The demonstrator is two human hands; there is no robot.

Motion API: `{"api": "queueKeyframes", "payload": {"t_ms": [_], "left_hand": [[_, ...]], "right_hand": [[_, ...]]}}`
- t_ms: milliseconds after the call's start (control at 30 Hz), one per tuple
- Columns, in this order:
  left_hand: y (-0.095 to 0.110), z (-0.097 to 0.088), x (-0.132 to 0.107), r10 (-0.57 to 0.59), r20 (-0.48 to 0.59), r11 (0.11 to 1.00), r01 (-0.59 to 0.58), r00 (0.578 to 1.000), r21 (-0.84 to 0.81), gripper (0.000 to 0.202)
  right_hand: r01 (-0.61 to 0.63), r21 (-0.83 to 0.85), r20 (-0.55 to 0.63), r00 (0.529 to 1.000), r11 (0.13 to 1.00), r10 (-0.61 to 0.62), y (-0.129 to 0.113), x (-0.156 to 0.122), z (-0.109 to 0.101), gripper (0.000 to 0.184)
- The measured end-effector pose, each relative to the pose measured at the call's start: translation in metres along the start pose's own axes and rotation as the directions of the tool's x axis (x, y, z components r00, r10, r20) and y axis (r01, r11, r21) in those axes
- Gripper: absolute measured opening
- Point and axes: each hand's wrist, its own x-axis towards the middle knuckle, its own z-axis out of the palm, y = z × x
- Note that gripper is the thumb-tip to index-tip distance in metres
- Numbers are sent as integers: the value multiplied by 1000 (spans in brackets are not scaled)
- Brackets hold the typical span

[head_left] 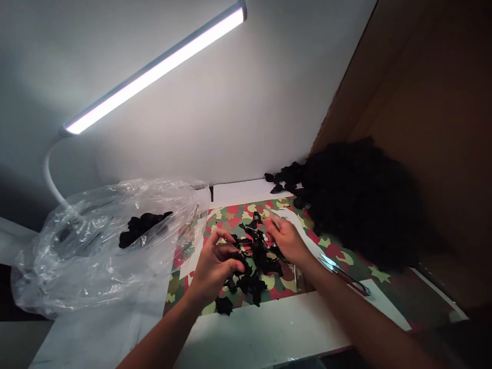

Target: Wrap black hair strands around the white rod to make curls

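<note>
Several black, crumpled scraps lie in a loose heap on a camouflage-patterned sheet. My left hand is at the heap's left side, its fingers curled and its thumb closing on a black crumpled piece. Across the heap, my right hand is closed around a slim, pale tool; the fingers hide much of it and its kind is unclear. A thin metallic strip lies below the right wrist.
A large black pile rests against a brown cardboard panel on the right. Clear plastic bag on the left holds black pieces. Scissors-like tool lies beside my right forearm. A lit bar lamp hangs above.
</note>
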Motion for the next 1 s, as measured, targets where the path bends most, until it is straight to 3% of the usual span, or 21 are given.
{"api": "queueKeyframes", "payload": {"t_ms": [100,233,333,467,567,667,733,767,867,1000], "left_hand": [[-4,-1,7,-36,-34,999,37,999,23,45],[-13,-1,10,-18,-53,996,23,998,88,41],[-19,0,9,-11,-44,987,18,999,157,39],[-23,4,11,15,-61,962,3,998,273,39],[-20,8,12,35,-46,962,-21,998,271,39],[-16,9,8,16,-25,962,-9,1000,274,38],[-14,9,5,28,-45,959,-15,999,285,36],[-13,8,4,44,-61,960,-25,997,278,35],[-13,6,4,101,-124,975,-74,987,209,32],[-14,2,8,154,-189,978,-122,970,167,32]], "right_hand": [[57,-19,104,993,998,-55,-10,-6,3,26],[66,70,254,964,995,-82,-30,-24,15,23],[60,91,275,958,994,-82,-36,-32,22,14],[181,-33,155,972,983,-174,-35,-36,30,21],[222,-99,71,974,970,-215,-32,-32,28,22],[204,-160,-115,968,966,-223,-26,-21,12,21],[118,-166,-304,938,979,-165,-19,-11,-3,20],[81,-147,-319,939,986,-125,-16,-7,-10,21],[56,-73,-69,996,996,-61,-11,-7,-14,30],[31,51,196,980,998,-40,-23,-24,4,18]]}}
